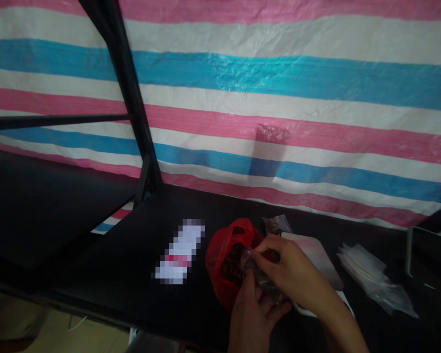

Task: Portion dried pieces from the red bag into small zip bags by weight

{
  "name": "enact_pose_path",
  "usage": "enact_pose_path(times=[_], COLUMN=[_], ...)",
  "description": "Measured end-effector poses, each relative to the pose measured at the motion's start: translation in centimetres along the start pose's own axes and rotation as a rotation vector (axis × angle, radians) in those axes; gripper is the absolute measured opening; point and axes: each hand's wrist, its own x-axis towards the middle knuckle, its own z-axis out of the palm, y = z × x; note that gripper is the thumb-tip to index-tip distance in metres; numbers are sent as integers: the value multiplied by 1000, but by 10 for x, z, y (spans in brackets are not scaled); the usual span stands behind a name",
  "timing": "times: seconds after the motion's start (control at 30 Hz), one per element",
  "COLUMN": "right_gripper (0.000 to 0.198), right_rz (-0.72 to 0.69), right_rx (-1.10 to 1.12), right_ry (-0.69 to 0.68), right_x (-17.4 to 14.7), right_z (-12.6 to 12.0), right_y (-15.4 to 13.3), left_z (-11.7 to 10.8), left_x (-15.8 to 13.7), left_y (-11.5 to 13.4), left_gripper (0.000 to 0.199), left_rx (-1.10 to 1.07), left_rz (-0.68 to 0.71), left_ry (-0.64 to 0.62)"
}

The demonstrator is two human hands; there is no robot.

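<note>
Over the right side of an opened red plastic bag (pixel 213 267), both hands hold a small clear plastic bag (pixel 263 280) with something dark in it. My left hand (pixel 250 314) is closed around its lower part from the near side. The fingertips of my right hand (pixel 288 262) pinch its upper edge. Dark brown loose bits (pixel 232 262) fill part of the red bag. Just behind the hands lies another small clear bag (pixel 277 224) with brown contents. A flat, pale, scale-like plate (pixel 321 257) is partly covered by my right hand and forearm.
Several flat clear plastic bags (pixel 375 282) lie in a loose pile to the right. Beyond them is a dark-screened device (pixel 429 260) like a phone. A blurred-out white card (pixel 180 252) rests on the black table (pixel 132 289). A black metal post (pixel 127 83) stands before the striped sheet (pixel 279 78).
</note>
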Motion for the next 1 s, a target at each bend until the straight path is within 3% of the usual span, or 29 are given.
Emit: enact_pose_path(times=[0.17,0.3,0.4,0.5,0.63,0.8,1.0], right_gripper=[18,17,18,21,22,18,23], right_rz=[22,-30,-67,-83,-101,-71,-29], right_rx=[62,180,189,174,189,278,330], right_ry=[-15,-43,-33,-10,38,124,203], right_x=[0,-5,-11,-17,-24,-27,-19], right_z=[-5,-21,-34,-46,-56,-52,-43], right_y=[1,1,2,4,7,14,20], left_z=[-8,-8,1,14,24,29,38], left_x=[6,8,2,-9,-12,2,14], left_y=[-3,-3,1,7,15,20,18], left_gripper=[59,68,57,38,31,33,27], left_rx=[76,176,324,463,602,699,729], left_rz=[68,204,367,508,613,642,637], left_ry=[-50,94,150,118,83,-15,38])
